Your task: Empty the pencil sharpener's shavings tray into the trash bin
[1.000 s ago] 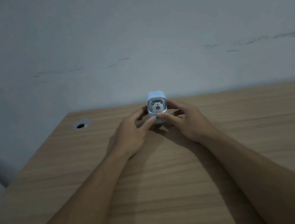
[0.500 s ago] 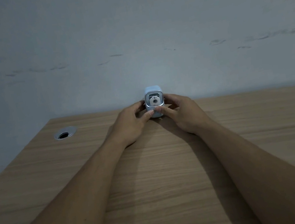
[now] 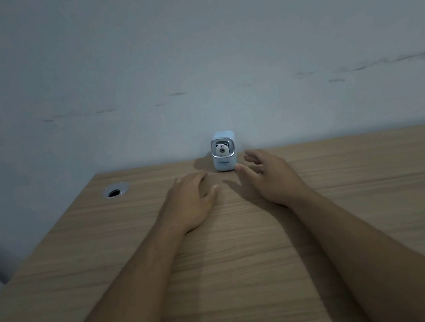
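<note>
place: office or study corner, dim | desk (image 3: 356, 221): wood-grain laminate top, pushed against the wall | grommet (image 3: 115, 191): round metal cable hole near the desk's far left corner | wall (image 3: 187, 52): bare, pale grey, scuffed | sharpener (image 3: 224, 155): small blue desktop unit at the far edge

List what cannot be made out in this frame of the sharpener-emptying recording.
- Trash bin: not in the head view; nothing shows where it stands.
- Shavings tray: no seam is discernible on the pencil sharpener; dim light, too small.
- Sharpener's back and sides: face away from the camera.
- Print on its lower front: too small to read.
- Left hand fingertips: curled under, hidden by the hand's back.
- Right hand: palm faces away.
</note>
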Demonstrator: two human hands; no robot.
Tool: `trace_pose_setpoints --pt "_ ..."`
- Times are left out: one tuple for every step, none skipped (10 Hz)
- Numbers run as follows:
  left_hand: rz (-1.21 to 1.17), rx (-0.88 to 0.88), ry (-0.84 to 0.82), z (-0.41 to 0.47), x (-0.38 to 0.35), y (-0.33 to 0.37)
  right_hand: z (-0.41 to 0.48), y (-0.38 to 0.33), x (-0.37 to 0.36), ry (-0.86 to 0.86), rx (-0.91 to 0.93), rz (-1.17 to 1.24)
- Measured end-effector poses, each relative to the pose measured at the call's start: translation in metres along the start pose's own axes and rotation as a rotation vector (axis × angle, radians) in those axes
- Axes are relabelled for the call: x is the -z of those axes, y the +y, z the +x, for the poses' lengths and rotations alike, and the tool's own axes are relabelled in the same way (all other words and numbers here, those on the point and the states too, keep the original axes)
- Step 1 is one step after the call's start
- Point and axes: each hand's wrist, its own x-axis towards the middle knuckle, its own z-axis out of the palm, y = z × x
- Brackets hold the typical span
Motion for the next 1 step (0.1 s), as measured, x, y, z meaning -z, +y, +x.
trace_pose_setpoints --pt "0.01 -0.011 0.011 -0.0249 0.0062 0.0052 -0.0216 0.0002 0.0033 0.005 0.032 -0.068"
